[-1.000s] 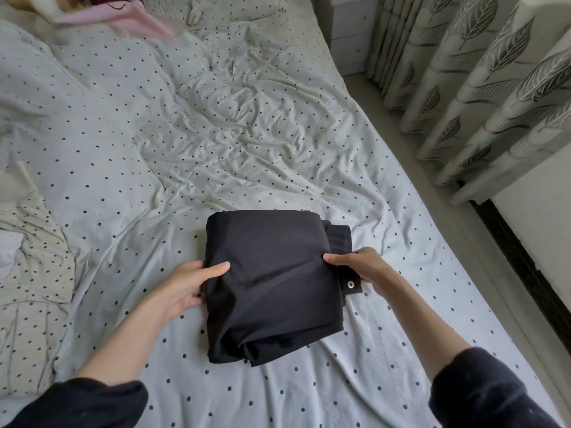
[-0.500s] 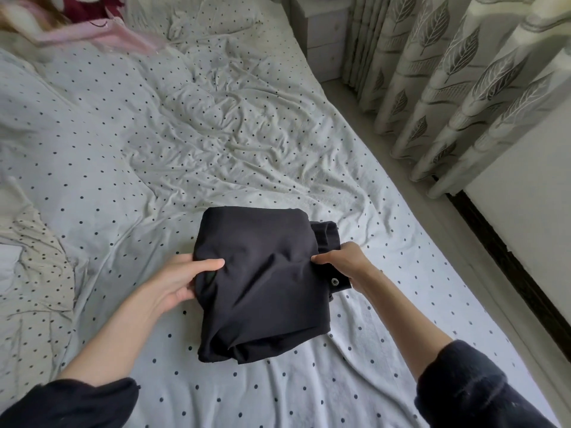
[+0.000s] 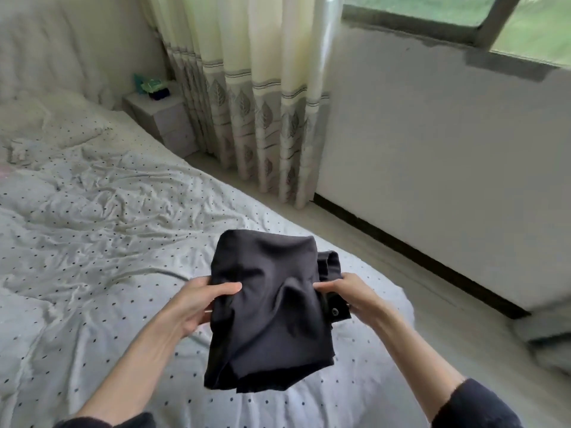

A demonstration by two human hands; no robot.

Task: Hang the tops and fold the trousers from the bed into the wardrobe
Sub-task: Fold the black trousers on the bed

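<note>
Folded black trousers point(image 3: 272, 310) are off the bed point(image 3: 92, 242), held in the air over its near corner. Long axis runs away from the person, near end drooping lower. Waistband with a snap button sticks out on the right side. Left hand point(image 3: 194, 307) clamps the left edge, thumb on top. Right hand point(image 3: 346, 291) is closed on the waistband side.

Leaf-print curtains point(image 3: 247, 97), window point(image 3: 463, 13), white nightstand point(image 3: 160, 118).
</note>
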